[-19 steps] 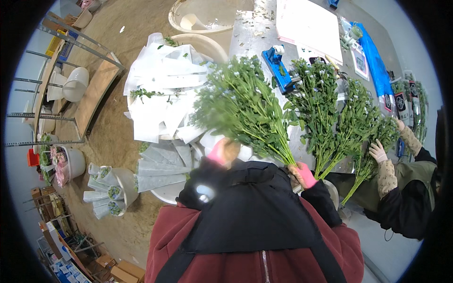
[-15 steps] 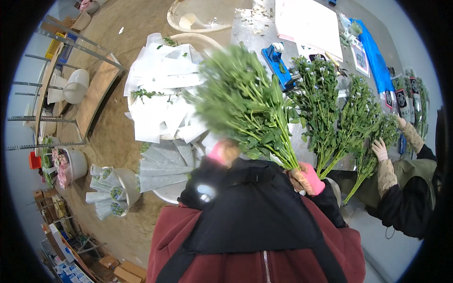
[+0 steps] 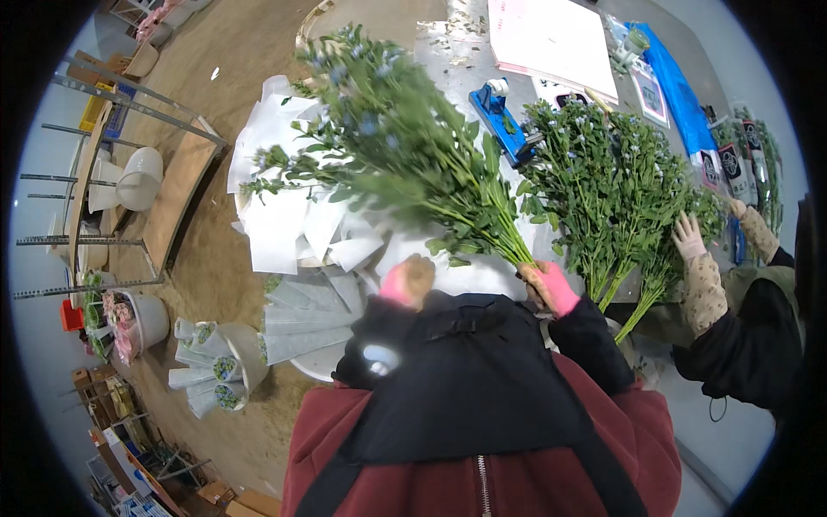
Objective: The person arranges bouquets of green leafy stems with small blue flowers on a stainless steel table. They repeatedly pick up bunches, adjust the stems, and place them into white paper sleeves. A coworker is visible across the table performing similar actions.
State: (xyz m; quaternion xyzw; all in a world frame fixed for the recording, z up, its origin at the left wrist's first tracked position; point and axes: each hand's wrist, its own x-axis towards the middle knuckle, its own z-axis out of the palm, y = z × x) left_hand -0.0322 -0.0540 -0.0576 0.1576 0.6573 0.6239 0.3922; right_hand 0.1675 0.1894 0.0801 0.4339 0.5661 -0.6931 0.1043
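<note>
A large leafy bunch of blue-flowered stems point(image 3: 413, 142) slants up and left from my right hand point(image 3: 544, 284), whose gloved fingers are closed round the lower stems. Its flower heads are smeared by motion and spread over the white paper sheets point(image 3: 280, 215). My left hand point(image 3: 415, 281), in a pink-cuffed glove, hovers apart from the bunch, below its leaves. Blur hides how its fingers are set. To the right, more bunches of the same flowers point(image 3: 603, 185) lie on the grey table point(image 3: 439, 65), stem ends toward me.
A blue tape dispenser point(image 3: 504, 125) stands behind the stems. A co-worker's gloved hand point(image 3: 689, 237) rests by the rightmost bunch. Beyond lie a white board point(image 3: 551, 43) and blue plastic point(image 3: 676, 95). On the left are a bucket of wrapped bunches point(image 3: 250, 353) and a metal-framed rack point(image 3: 185, 172).
The bunch in my right hand has swung up and left, and its flower heads now reach over the paper. The co-worker's hand has shifted slightly up.
</note>
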